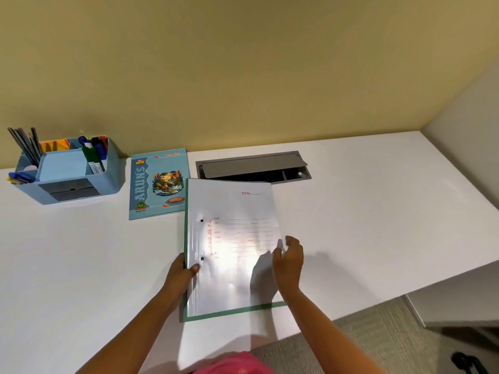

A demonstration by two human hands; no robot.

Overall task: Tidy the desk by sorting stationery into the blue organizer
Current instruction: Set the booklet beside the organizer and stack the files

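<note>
A glossy white file folder [232, 238] with red print and a green back edge lies in the middle of the white desk [378, 225]. My left hand [182, 273] grips its left spine edge, thumb on top. At the folder's right edge my right hand [289, 259] is curled, fingertips on or just above the cover. The blue organizer [70, 171] stands at the far left, holding pencils, markers and pens. A blue "Arun's" notebook [158, 183] lies flat between the organizer and the folder, its corner under the folder.
A grey cable hatch [253, 167] with its lid raised is set into the desk behind the folder. The yellow wall runs along the back. The desk's front edge drops to carpet [364, 344] at the lower right.
</note>
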